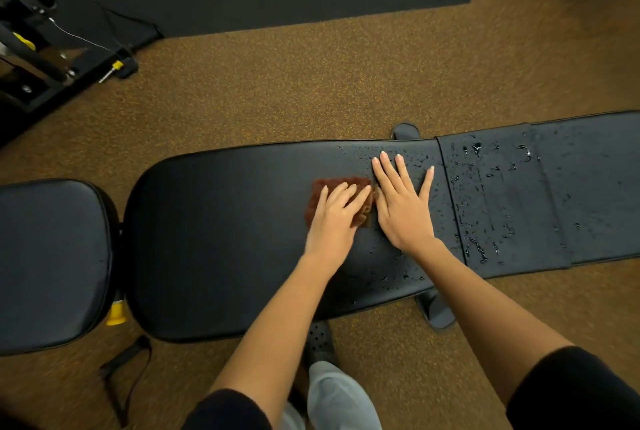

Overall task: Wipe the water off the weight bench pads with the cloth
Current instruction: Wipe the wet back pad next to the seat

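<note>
1. Rust-brown cloth (pixel 341 199): lay on long back pad (pixel 225 232), pressed beneath left hand (pixel 334 216), fingers straight.
2. Right hand (pixel 403 202): rested flat, fingers spread, beside cloth, among water drops (pixel 481 208).

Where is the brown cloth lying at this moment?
In the head view, the brown cloth lies near the middle of the long bench pad, under the left hand, just left of the flat right hand.
</note>
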A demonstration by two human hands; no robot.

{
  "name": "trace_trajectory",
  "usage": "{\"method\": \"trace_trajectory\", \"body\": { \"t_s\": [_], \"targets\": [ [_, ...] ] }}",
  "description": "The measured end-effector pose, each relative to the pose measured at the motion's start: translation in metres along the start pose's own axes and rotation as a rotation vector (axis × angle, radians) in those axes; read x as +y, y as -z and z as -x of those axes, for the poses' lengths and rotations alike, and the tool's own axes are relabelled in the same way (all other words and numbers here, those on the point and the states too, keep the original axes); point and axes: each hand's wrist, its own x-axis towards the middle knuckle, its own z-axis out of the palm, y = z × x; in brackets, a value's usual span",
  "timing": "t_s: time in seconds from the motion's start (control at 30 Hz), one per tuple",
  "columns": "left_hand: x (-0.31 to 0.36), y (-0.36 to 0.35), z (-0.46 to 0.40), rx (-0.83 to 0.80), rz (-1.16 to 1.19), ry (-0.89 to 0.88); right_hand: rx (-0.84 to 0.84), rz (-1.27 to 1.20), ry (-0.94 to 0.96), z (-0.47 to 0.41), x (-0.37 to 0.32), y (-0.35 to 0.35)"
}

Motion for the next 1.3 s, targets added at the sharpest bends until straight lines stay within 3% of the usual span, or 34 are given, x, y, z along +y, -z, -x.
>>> {"method": "trace_trajectory", "body": {
  "t_s": [0.1,0.37,0.43,0.6,0.8,0.87,1.03,1.1,1.3],
  "targets": [
    [-0.024,0.013,-0.010,-0.140,-0.134,-0.121,0.001,-0.009,0.011,0.000,0.003,-0.001],
    [-0.008,0.019,-0.076,-0.115,-0.111,0.394,0.014,-0.014,0.005,-0.001,0.004,-0.005],
    [-0.002,0.019,-0.077,-0.144,-0.135,0.318,0.017,-0.012,0.008,-0.001,0.004,-0.006],
    [-0.004,0.016,-0.019,-0.222,-0.322,-0.115,0.017,-0.012,0.015,0.001,0.005,-0.004],
    [-0.047,0.032,0.048,-0.413,-0.286,-0.414,-0.032,-0.019,0.034,-0.001,0.009,0.005],
    [-0.063,0.033,0.053,-0.336,-0.325,-0.362,-0.041,-0.027,0.034,-0.001,0.008,0.006],
    [-0.037,0.018,0.042,-0.097,-0.161,0.135,-0.039,-0.036,0.023,-0.001,0.006,0.006],
    [-0.016,0.008,0.040,-0.073,-0.106,0.195,-0.041,-0.041,0.016,-0.001,0.006,0.004],
    [-0.006,-0.007,0.077,-0.272,-0.224,-0.291,-0.065,-0.023,0.015,0.000,0.006,0.003]
  ]
}}
